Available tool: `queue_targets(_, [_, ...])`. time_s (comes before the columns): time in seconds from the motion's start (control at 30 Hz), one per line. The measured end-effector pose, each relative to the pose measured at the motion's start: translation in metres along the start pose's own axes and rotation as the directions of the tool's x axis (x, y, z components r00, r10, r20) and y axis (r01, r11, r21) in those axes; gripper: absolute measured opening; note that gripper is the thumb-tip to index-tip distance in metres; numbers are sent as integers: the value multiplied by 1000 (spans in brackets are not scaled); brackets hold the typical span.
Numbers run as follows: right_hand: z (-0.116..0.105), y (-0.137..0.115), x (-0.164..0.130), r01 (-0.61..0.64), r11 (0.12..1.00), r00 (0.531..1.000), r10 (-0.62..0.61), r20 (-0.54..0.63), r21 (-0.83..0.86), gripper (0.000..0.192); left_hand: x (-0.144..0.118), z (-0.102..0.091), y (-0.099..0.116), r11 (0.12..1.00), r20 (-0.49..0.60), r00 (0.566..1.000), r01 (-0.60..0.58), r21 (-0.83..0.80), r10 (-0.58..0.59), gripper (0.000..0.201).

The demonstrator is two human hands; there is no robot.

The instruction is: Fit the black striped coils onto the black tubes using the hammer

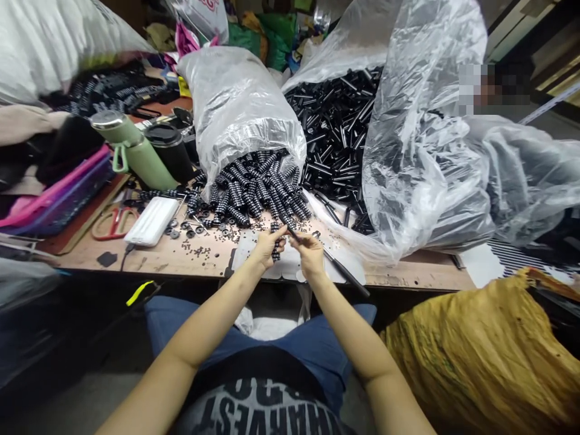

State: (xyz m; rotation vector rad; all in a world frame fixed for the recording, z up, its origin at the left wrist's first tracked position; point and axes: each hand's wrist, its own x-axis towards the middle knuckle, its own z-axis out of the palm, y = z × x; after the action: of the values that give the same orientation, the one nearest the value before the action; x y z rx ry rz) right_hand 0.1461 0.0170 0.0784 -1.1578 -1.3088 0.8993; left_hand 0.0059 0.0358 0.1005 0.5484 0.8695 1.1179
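My left hand (270, 246) is closed around a black ribbed cylinder (276, 252) with pale bands. Close beside it, my right hand (310, 254) pinches a slim black stick (288, 227), whose far end reaches up toward the pile. Just beyond both hands, many similar ribbed cylinders (247, 190) spill from the mouth of a translucent plastic bag (244, 90). A long dark tool with a black handle (347, 272) lies on the white sheet (292, 269), right of my right hand. Whether the stick touches the held cylinder I cannot tell.
Glossy black tubes (338, 133) fill a large open plastic bag (417, 151). At left are red scissors (115, 222), a white power bank (151, 222), a green flask (136, 151) and a black cup (170, 151). A yellow sack (489, 350) stands at right.
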Motion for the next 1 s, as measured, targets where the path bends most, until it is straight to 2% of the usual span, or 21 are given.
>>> queue_targets(0.07, [-1, -8, -14, -3, 998, 1000, 4, 20, -68, 52, -4, 1, 4, 998, -53, 997, -58, 38, 60, 33])
queue_targets(0.13, [-13, -20, -13, 129, 949, 982, -82, 170, -287, 88, -6, -2, 7, 977, -50, 995, -74, 202, 86, 28])
queue_targets(0.17, [-21, -25, -8, 243, 892, 945, -129, 300, -381, 103, -6, -5, 8, 954, -24, 997, -69, 291, 79, 24])
queue_targets(0.2, [-27, -29, -1, 364, 823, 883, -156, 443, -436, 111, -5, -8, 7, 928, 9, 998, -61, 368, 62, 20])
queue_targets(0.27, [-36, -29, 14, 539, 697, 750, -143, 646, -472, 105, -1, -14, 3, 870, 43, 998, -64, 489, 49, 12])
queue_targets(0.3, [-38, -26, 19, 573, 652, 723, -118, 680, -496, 96, 2, -17, 0, 832, 45, 996, -90, 548, 78, 9])
queue_targets(0.33, [-39, -20, 23, 573, 621, 733, -98, 673, -535, 85, 5, -20, -3, 779, 47, 990, -132, 614, 131, 6])
queue_targets(0.37, [-39, -13, 25, 548, 602, 770, -91, 632, -581, 75, 8, -24, -6, 707, 58, 978, -186, 683, 202, 5])
queue_targets(0.43, [-38, 2, 21, 465, 599, 856, -115, 504, -652, 56, 13, -30, -11, 514, 101, 931, -280, 811, 350, 10])
queue_targets(0.47, [-38, 8, 17, 431, 610, 884, -139, 446, -665, 49, 15, -33, -13, 406, 124, 905, -301, 863, 407, 13])
queue_targets(0.57, [-39, 18, 0, 399, 645, 909, -187, 372, -652, 32, 18, -33, -15, 90, 161, 852, -235, 968, 498, 23])
queue_targets(0.63, [-38, 17, -10, 398, 671, 908, -189, 374, -626, 26, 24, -28, -14, -72, 158, 863, -141, 987, 480, 26])
queue_targets(0.7, [-36, 11, -17, 379, 714, 912, -181, 367, -589, 22, 31, -20, -11, -146, 115, 897, -57, 988, 427, 22])
queue_targets(0.73, [-35, 7, -20, 356, 745, 920, -175, 349, -564, 22, 35, -17, -7, -139, 89, 913, -36, 990, 399, 18])
queue_targets(0.77, [-34, 3, -21, 319, 784, 933, -161, 322, -532, 22, 37, -14, -4, -95, 74, 925, -41, 995, 373, 15])
queue_targets(0.8, [-33, -2, -22, 258, 834, 950, -128, 284, -488, 25, 37, -13, -1, -16, 77, 931, -77, 997, 357, 14])
queue_targets(0.87, [-31, -13, -23, 27, 942, 984, 33, 173, -334, 37, 31, -15, 3, 181, 148, 911, -232, 956, 385, 19])
queue_targets(0.9, [-29, -19, -22, -144, 968, 974, 175, 141, -206, 45, 25, -18, 2, 243, 210, 878, -337, 910, 430, 21])
queue_targets(0.93, [-26, -24, -21, -331, 942, 928, 336, 160, -57, 54, 18, -20, 0, 251, 284, 826, -443, 861, 486, 21])
queue_targets(0.97, [-22, -30, -20, -506, 858, 848, 477, 231, 85, 61, 10, -23, -3, 206, 366, 761, -538, 817, 535, 19])
queue_targets(1.0, [-17, -34, -19, -642, 742, 755, 568, 327, 194, 67, 2, -26, -7, 129, 453, 696, -611, 781, 557, 15])
